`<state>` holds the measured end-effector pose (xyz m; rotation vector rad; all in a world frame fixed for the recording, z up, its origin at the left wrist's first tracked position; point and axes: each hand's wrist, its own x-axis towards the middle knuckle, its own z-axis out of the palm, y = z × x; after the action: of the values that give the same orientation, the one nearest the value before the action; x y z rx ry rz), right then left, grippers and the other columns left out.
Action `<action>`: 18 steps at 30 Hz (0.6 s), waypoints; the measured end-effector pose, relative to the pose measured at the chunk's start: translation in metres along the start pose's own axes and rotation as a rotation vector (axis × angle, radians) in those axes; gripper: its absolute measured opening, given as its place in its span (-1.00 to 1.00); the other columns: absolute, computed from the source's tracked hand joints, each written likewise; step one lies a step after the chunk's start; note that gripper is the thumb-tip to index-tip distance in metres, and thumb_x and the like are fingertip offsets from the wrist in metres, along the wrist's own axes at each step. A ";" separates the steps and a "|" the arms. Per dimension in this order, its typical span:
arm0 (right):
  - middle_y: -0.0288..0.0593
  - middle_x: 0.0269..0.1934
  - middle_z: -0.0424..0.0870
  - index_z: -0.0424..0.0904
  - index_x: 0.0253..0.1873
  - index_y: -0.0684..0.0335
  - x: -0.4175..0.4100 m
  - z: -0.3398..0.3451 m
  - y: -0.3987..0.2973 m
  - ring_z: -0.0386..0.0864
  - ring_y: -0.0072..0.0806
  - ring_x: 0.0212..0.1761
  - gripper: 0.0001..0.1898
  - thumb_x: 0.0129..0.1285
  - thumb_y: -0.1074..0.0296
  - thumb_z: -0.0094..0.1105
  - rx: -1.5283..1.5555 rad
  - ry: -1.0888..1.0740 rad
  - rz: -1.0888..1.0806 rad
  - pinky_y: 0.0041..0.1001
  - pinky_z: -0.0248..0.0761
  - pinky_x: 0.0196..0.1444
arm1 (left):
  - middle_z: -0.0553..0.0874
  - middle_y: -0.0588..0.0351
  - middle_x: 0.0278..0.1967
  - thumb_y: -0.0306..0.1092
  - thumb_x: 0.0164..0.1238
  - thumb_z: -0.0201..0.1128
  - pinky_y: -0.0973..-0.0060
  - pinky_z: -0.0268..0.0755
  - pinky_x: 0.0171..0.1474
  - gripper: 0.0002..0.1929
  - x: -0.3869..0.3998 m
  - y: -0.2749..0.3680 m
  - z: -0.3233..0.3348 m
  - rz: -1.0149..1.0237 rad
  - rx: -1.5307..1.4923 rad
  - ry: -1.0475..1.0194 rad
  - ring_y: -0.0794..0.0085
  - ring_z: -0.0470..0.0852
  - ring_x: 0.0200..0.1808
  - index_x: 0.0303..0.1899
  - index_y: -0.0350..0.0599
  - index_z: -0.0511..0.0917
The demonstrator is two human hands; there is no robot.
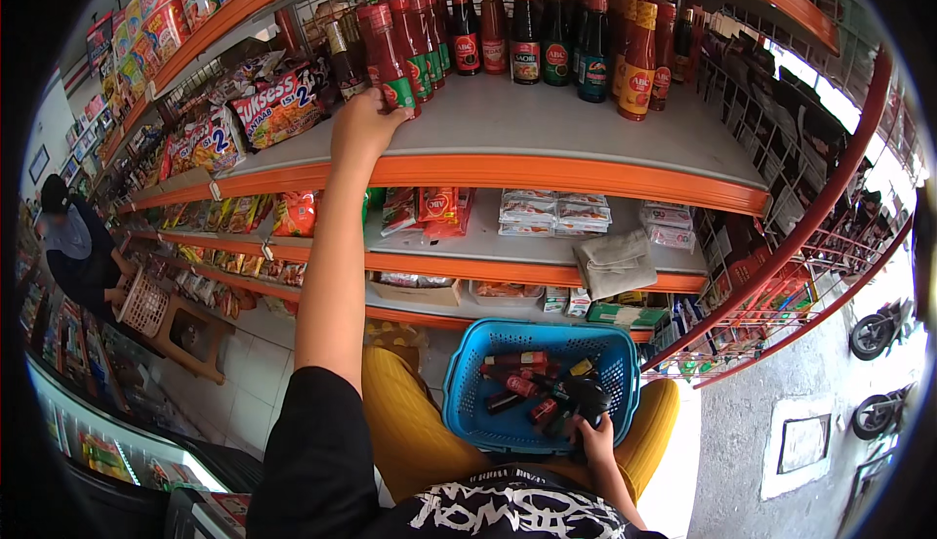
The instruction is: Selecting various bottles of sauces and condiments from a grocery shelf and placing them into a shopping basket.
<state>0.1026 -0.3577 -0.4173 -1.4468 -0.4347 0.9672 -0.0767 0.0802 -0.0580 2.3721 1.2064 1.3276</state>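
My left hand (368, 123) reaches up to the top grey shelf and grips the lower part of a red sauce bottle (386, 48) with a green label. That bottle stands at the front of a row of similar red sauce bottles (419, 63). Between my knees sits a blue plastic basket (461, 392). Several sauce bottles (521, 387) lie jumbled inside it, some red and some dark. At the basket's near right side, my right hand (596, 438) has its fingers around a dark object (585, 396), whose exact kind I cannot make out.
Dark soy sauce bottles (556, 48) and yellow-capped sauce bottles (638, 63) stand along the shelf. Noodle packs (278, 107) lie left. A folded cloth (616, 261) hangs over a lower shelf's edge. A person (80, 246) holds a pink basket (145, 305) by a stool (192, 337).
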 end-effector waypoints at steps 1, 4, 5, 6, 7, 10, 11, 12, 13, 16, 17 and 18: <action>-0.29 -0.61 0.49 0.40 -0.19 0.29 0.000 0.001 -0.001 0.44 -0.58 -0.68 -0.83 0.16 0.44 0.19 -0.003 0.006 0.002 -0.58 0.30 -0.60 | 0.70 -0.04 -0.27 -0.21 0.02 0.37 0.35 0.47 -0.17 -0.69 0.002 -0.001 0.002 -0.002 0.001 0.012 0.15 0.67 -0.22 -0.22 -0.18 0.60; -0.29 -0.61 0.49 0.40 -0.19 0.29 0.002 0.000 0.002 0.43 -0.58 -0.68 -0.83 0.16 0.45 0.18 0.012 0.012 0.001 -0.58 0.30 -0.60 | 0.70 -0.06 -0.24 -0.20 0.01 0.37 0.32 0.46 -0.18 -0.65 -0.005 0.011 0.001 -0.074 0.100 0.034 0.16 0.66 -0.18 -0.20 -0.19 0.59; -0.28 -0.61 0.49 0.39 -0.19 0.29 0.003 -0.001 0.003 0.43 -0.58 -0.68 -0.83 0.16 0.46 0.18 0.031 0.009 -0.005 -0.58 0.30 -0.61 | 0.70 -0.06 -0.24 -0.20 0.01 0.37 0.32 0.46 -0.18 -0.65 -0.007 0.016 0.001 -0.074 0.099 0.030 0.16 0.66 -0.18 -0.20 -0.19 0.59; -0.28 -0.61 0.49 0.39 -0.19 0.29 0.003 0.000 0.003 0.43 -0.58 -0.68 -0.83 0.16 0.46 0.18 0.030 0.009 0.001 -0.58 0.30 -0.61 | 0.70 -0.02 -0.31 -0.22 0.03 0.36 0.30 0.45 -0.18 -0.68 -0.010 0.019 0.000 -0.077 0.140 0.063 0.15 0.66 -0.24 -0.20 -0.17 0.58; -0.28 -0.61 0.49 0.39 -0.19 0.29 0.003 0.000 0.001 0.43 -0.57 -0.68 -0.83 0.16 0.46 0.18 0.028 0.014 -0.002 -0.58 0.30 -0.61 | 0.70 0.02 -0.38 -0.24 0.05 0.35 0.28 0.43 -0.19 -0.71 -0.014 0.024 -0.001 -0.080 0.181 0.096 0.13 0.65 -0.29 -0.21 -0.15 0.57; -0.25 -0.60 0.50 0.38 -0.20 0.30 0.002 -0.001 0.002 0.44 -0.56 -0.68 -0.82 0.15 0.46 0.18 0.049 0.031 -0.019 -0.57 0.31 -0.61 | 0.62 0.11 -0.48 -0.30 0.12 0.31 0.27 0.37 -0.24 -0.82 -0.034 0.045 0.003 0.447 0.055 0.671 0.18 0.56 -0.39 -0.28 -0.12 0.54; -0.24 -0.59 0.50 0.38 -0.20 0.31 0.002 -0.005 0.003 0.44 -0.55 -0.68 -0.82 0.15 0.47 0.18 0.072 0.063 -0.036 -0.57 0.32 -0.61 | 0.53 0.15 -0.49 -0.35 0.16 0.28 0.32 0.29 -0.27 -0.88 -0.062 0.059 0.023 0.508 -0.071 0.680 0.23 0.46 -0.41 -0.36 -0.07 0.49; -0.24 -0.59 0.50 0.38 -0.20 0.31 0.002 -0.004 0.003 0.44 -0.55 -0.68 -0.82 0.15 0.47 0.18 0.076 0.058 -0.045 -0.57 0.32 -0.61 | 0.55 0.14 -0.41 -0.36 0.12 0.28 0.37 0.27 -0.27 -0.88 -0.104 0.064 0.042 0.456 -0.293 0.455 0.25 0.48 -0.34 -0.41 -0.05 0.48; -0.22 -0.59 0.51 0.37 -0.21 0.31 0.002 -0.003 0.002 0.44 -0.53 -0.68 -0.83 0.16 0.47 0.17 0.089 0.089 -0.039 -0.56 0.32 -0.62 | 0.53 0.14 -0.44 -0.36 0.06 0.30 0.40 0.27 -0.30 -0.88 -0.142 0.052 0.069 0.549 -0.373 0.228 0.25 0.48 -0.37 -0.44 -0.02 0.48; -0.20 -0.58 0.52 0.36 -0.23 0.30 0.001 0.002 -0.006 0.44 -0.51 -0.69 -0.86 0.17 0.49 0.14 0.159 0.108 -0.037 -0.56 0.31 -0.63 | 0.55 0.07 -0.35 -0.17 0.17 0.23 0.25 0.38 -0.25 -0.75 -0.275 0.055 0.147 0.513 -0.287 -0.570 0.18 0.56 -0.33 -0.31 -0.15 0.47; -0.19 -0.58 0.52 0.36 -0.24 0.30 -0.001 0.004 -0.011 0.44 -0.50 -0.69 -0.87 0.18 0.50 0.13 0.211 0.099 -0.037 -0.55 0.30 -0.64 | 0.52 -0.07 -0.25 -0.21 0.24 0.13 0.20 0.42 -0.18 -0.69 -0.325 0.045 0.176 0.303 -0.097 -0.897 0.06 0.55 -0.24 -0.12 -0.23 0.43; -0.18 -0.59 0.51 0.35 -0.24 0.30 -0.004 0.007 -0.017 0.43 -0.49 -0.70 -0.89 0.19 0.51 0.11 0.193 0.113 -0.065 -0.55 0.29 -0.65 | 0.47 -0.18 -0.05 -0.22 0.23 0.12 0.17 0.45 -0.19 -0.60 -0.384 0.016 0.212 0.357 0.042 -0.959 0.07 0.55 -0.17 0.05 -0.23 0.37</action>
<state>0.0994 -0.3535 -0.3993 -1.2971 -0.2949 0.8475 -0.0096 -0.1576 -0.4204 2.7548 0.5334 0.0828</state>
